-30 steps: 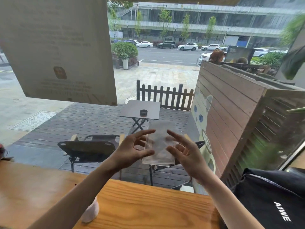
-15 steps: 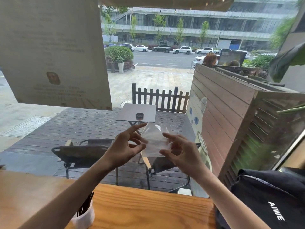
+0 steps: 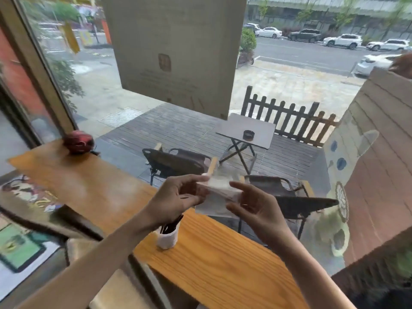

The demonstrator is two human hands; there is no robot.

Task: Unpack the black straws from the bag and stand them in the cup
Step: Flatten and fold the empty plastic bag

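Both hands raised above wooden surface (image 3: 223, 264). Left hand (image 3: 176, 200) and right hand (image 3: 256, 206) pinch clear empty bag (image 3: 217, 195) between curled fingers. Black straws (image 3: 170, 224) stand in white cup (image 3: 167, 238), 6 o'clock of left hand.

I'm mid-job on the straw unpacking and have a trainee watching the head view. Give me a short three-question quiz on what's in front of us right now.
1. True or false: the black straws are already standing in the white cup.
2. What do the left hand and right hand hold between them?
A. a clear plastic bag
B. a red ball
C. a black ashtray
3. Fill in: the cup stands on the wooden ____, below the left wrist.

Key
1. True: dark straw ends stick up from the cup.
2. A: the clear plastic bag, folded or crumpled, with no straws visible in it.
3. counter.
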